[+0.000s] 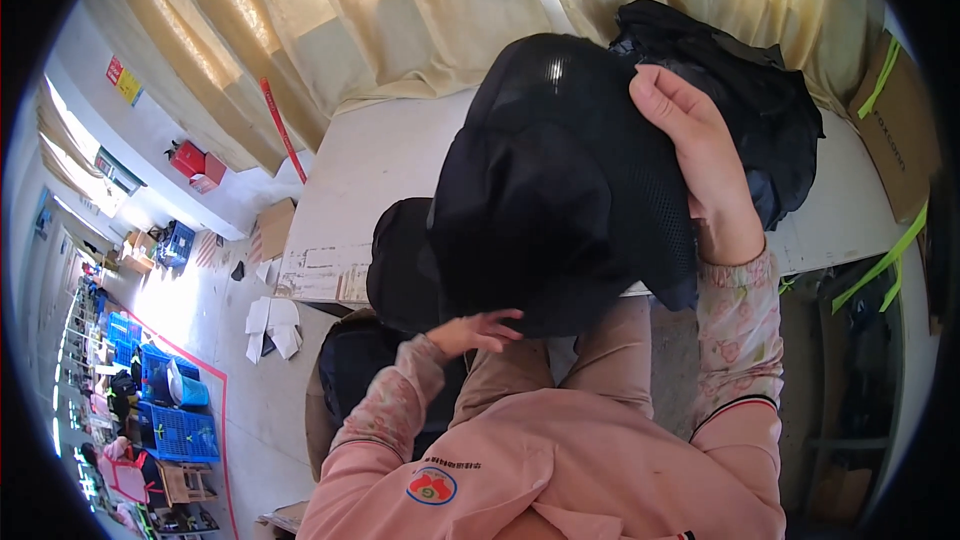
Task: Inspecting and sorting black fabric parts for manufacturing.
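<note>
A bulky black fabric piece with mesh panels (540, 180), bag-like in shape, is held up over the near edge of the white table (370, 155). My right hand (690, 125) grips its upper right side, the thumb showing and the other fingers partly out of sight. At its lower left edge, my left hand (475, 333) has its fingers stretched apart; whether they touch the fabric I cannot tell. Another black piece with a rounded edge (400, 265) lies at the table's left front, partly covered by the held one.
More black fabric pieces (765, 100) are heaped at the table's back right. Below the table's left front sits a box of black items (345, 370). A cardboard box (893, 130) stands far right, with green straps (880, 265) hanging near it. Blue crates (180, 430) stand at left.
</note>
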`<state>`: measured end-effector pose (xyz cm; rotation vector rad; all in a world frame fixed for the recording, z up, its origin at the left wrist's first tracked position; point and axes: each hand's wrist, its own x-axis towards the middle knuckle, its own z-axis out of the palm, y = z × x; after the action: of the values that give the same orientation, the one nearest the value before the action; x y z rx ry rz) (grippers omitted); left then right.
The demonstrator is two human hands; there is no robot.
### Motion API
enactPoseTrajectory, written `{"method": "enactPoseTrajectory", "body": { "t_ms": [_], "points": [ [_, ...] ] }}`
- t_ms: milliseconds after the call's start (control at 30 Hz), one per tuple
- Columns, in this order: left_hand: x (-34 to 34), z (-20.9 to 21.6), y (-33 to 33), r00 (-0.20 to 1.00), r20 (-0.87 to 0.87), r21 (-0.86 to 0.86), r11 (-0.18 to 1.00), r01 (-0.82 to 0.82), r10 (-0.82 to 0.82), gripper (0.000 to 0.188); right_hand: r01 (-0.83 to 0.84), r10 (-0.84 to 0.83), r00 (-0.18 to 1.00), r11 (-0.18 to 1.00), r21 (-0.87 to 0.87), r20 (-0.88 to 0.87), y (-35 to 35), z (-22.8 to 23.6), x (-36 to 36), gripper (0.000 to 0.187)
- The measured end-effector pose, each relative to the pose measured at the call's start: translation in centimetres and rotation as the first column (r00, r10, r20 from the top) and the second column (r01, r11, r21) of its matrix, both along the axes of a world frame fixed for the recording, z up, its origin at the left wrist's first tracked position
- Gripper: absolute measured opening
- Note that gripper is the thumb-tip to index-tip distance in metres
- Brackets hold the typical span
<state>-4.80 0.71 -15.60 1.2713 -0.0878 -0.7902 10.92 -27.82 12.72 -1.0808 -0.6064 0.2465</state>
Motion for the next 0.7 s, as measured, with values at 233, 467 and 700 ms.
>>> {"method": "enactPoseTrajectory", "body": {
  "t_ms": [233,467,700],
  "points": [
    [4.4,1.8,-10.2,0.822,-0.217,-0.542,0.636,-0.55,0.526,0.074,-0.146,0.197,0.959,0.96,0.238,-0.204,1.3,0.2,-2.4,0.02],
    [7.9,2.7,-10.4,0.873,-0.451,-0.688,0.551,-0.472,0.185,0.061,-0.075,0.144,0.964,0.954,0.289,-0.224,0.4,-0.2,-4.0,0.019],
    [6.1,7.3,-10.8,0.86,-0.42,-0.685,0.52,-0.51,0.291,0.045,0.157,-0.146,0.986,0.971,-0.178,0.078,0.7,-13.2,2.5,0.014]
  ]
}}
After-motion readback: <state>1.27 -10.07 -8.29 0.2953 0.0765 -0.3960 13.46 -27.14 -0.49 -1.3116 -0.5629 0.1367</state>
